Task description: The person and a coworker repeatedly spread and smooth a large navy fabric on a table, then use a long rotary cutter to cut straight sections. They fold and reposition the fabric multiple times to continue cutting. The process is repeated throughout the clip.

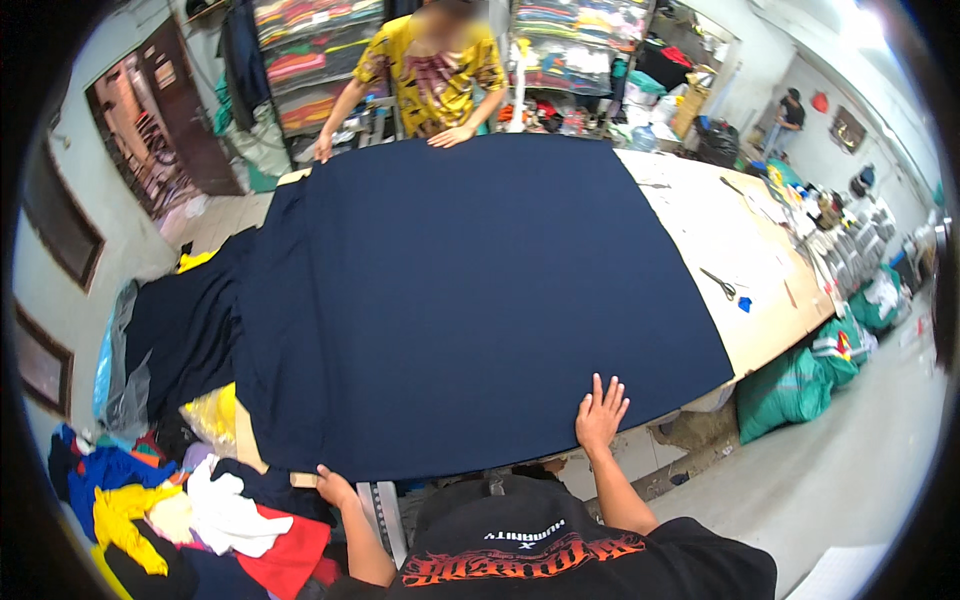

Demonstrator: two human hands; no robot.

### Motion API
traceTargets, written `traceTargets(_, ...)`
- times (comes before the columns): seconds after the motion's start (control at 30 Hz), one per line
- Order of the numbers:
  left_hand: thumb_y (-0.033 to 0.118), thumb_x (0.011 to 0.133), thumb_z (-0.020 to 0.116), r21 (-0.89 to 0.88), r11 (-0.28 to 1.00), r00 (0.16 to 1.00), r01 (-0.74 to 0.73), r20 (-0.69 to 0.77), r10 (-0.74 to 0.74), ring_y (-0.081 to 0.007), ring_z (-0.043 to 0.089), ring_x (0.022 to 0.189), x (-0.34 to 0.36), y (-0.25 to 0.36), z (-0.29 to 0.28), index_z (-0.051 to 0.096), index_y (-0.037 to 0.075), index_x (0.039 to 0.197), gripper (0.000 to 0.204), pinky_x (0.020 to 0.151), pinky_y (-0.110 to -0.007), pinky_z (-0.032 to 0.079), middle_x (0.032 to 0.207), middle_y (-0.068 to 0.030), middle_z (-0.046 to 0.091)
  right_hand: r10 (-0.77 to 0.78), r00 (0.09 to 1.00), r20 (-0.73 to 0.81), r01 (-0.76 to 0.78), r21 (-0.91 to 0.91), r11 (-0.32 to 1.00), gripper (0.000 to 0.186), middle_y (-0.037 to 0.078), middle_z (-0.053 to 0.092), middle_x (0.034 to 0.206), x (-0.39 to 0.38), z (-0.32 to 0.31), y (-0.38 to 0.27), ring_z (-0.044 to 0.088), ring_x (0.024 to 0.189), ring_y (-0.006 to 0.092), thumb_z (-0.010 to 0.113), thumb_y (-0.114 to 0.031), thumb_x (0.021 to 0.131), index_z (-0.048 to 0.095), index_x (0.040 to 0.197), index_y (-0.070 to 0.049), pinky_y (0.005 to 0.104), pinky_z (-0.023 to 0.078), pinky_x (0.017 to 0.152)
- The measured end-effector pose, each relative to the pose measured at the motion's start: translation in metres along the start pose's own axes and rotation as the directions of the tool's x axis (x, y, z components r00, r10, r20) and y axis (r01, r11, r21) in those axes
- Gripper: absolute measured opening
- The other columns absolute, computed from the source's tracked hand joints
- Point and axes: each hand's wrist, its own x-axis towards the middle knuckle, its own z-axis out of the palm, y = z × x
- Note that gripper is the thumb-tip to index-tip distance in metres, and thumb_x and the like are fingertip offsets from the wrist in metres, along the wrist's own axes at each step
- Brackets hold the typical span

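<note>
A wide sheet of dark navy fabric lies spread over a long light-topped table. My right hand rests flat on the fabric near its front right edge, fingers spread. At the front left corner, my left hand has its fingers closed on the fabric's near edge; the fingertips are partly hidden. Beside that hand a small tan block-like piece shows. Across the table a person in a yellow patterned shirt has one hand on the far edge and the other at the far left corner.
More dark fabric hangs bunched off the table's left end. Black scissors and a blue scrap lie on the bare tabletop. Coloured clothes are heaped at lower left. Green sacks stand right; shelves line the back.
</note>
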Motion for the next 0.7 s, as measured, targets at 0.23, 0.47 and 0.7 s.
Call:
traceTargets(0.23,0.048,0.108,0.048,0.138,0.989,0.998,-0.057,-0.026,0.061,-0.0542,0.064,0.111,0.019,-0.021,0.013,0.069,-0.015,0.115,0.067,0.099,-0.054,0.050,0.115,-0.0384,0.069,0.030,0.999,-0.016,-0.029,0.069,0.997,0.057,0.020,0.029,0.170,-0.001,-0.008,0.005,0.022,0.159,0.0391,0.046,-0.032,0.107,0.040,0.162,-0.023,0.0595,0.012,0.128)
traceTargets(0.47,0.035,0.109,0.052,0.302,0.952,0.994,-0.057,-0.067,0.081,-0.0469,0.068,0.104,0.005,0.000,0.034,0.067,-0.007,0.122,0.046,0.092,-0.051,0.053,0.116,-0.0309,0.070,0.047,0.999,-0.018,-0.045,0.090,0.995,0.056,0.019,0.028,0.171,0.000,-0.010,0.003,0.021,0.159,0.0368,0.045,-0.036,0.107,0.040,0.162,-0.025,0.0589,0.011,0.129)
traceTargets(0.7,0.033,0.109,0.051,0.310,0.943,0.975,-0.122,-0.140,0.172,-0.0459,0.067,0.100,-0.011,0.021,0.040,0.066,-0.002,0.124,0.040,0.087,-0.050,0.053,0.117,-0.0283,0.069,0.054,0.999,0.006,-0.054,0.086,0.995,0.057,0.019,0.025,0.171,-0.003,-0.011,0.007,0.018,0.160,0.0367,0.044,-0.036,0.108,0.038,0.163,-0.024,0.0589,0.011,0.129)
